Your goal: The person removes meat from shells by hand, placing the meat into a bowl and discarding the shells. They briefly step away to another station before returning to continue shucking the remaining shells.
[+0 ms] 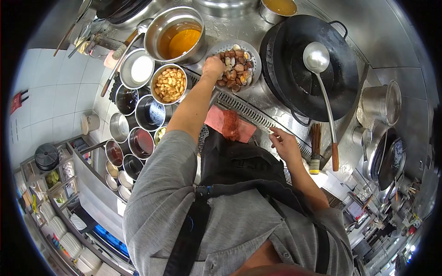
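My left hand [213,67] is closed at the left side of a perforated metal dish [254,49] holding brown clams [237,69]. Its fingertips are hidden, so whether they grip a clam or the rim does not show. My right hand [286,146] is low at the counter's front edge, by the slotted drain strip [244,110]. Its fingers are partly bent and apart, with a small pale patch at the tips. Between my arms, a reddish-brown scrubbing pad [231,125] lies on a pink cloth [214,118].
A black wok [294,69] holds a long-handled ladle [316,57] to the right, near a bamboo brush [315,145]. On the left stand a pot of orange liquid [152,37], a bowl of peeled garlic-like cloves [170,85] and several metal seasoning pots [120,128].
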Action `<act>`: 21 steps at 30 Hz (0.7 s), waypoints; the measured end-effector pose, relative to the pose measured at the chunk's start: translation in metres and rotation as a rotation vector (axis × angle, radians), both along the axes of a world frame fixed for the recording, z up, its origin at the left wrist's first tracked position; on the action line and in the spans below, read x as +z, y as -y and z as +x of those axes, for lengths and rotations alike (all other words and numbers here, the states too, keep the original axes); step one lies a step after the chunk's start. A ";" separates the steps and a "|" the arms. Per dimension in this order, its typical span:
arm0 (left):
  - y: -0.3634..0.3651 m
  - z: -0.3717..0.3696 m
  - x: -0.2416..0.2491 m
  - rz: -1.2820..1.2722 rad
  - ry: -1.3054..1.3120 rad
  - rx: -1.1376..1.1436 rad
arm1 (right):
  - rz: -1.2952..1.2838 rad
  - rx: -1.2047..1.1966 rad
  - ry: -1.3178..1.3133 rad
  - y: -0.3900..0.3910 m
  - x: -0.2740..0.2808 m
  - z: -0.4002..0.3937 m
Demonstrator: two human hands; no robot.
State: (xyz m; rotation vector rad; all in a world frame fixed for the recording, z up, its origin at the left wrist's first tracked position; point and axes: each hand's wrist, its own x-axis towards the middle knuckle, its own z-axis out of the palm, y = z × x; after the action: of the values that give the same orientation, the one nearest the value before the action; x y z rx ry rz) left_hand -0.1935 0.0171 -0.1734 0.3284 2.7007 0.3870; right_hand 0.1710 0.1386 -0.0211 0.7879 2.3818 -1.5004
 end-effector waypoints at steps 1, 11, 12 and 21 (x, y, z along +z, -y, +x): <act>0.002 0.002 -0.001 -0.002 0.000 -0.002 | -0.001 -0.006 0.007 0.000 -0.001 0.001; 0.021 0.016 0.039 0.545 -0.020 0.168 | 0.065 0.042 -0.084 0.004 0.000 -0.015; 0.024 0.023 0.048 0.614 0.080 0.235 | 0.107 0.064 -0.144 0.002 -0.001 -0.019; 0.040 0.160 0.143 0.903 0.973 0.062 | 0.264 0.206 -0.435 0.009 0.009 -0.083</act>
State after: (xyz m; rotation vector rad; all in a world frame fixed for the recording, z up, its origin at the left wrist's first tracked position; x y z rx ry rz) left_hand -0.0334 -0.0230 -0.0301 0.2000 1.4671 1.3600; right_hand 0.0880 0.1293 -0.0120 0.2605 2.9145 -1.4039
